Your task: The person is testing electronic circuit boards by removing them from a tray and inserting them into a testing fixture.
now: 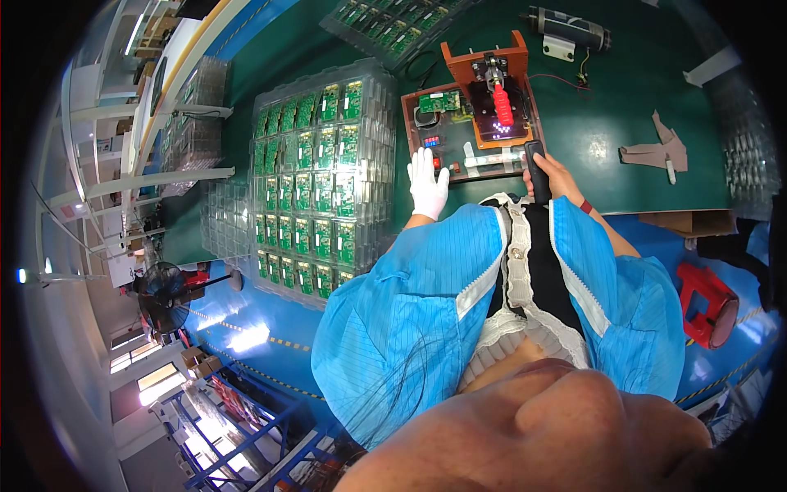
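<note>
My left hand [428, 190], in a white glove, lies with its fingers apart at the front left edge of a brown test box [456, 168]. Bare fingers of my right hand [559, 179] wrap round a long black handheld device [537, 170] at the box's front right corner; its exact kind does not show. On the box stands an orange clamp fixture [459, 67] with a red toggle-clamp handle [502, 105] and small lights glowing beneath it. A green circuit board [439, 102] rests at the box's upper left, above a small lit display [431, 141].
Stacked clear trays [382, 156] of green circuit boards stand left of the box, with another board tray [393, 25] behind. A cylindrical motor [570, 29] with wires sits at the back right. Farther right lie a beige cloth glove [656, 152] and, off the table, a red stool [707, 307].
</note>
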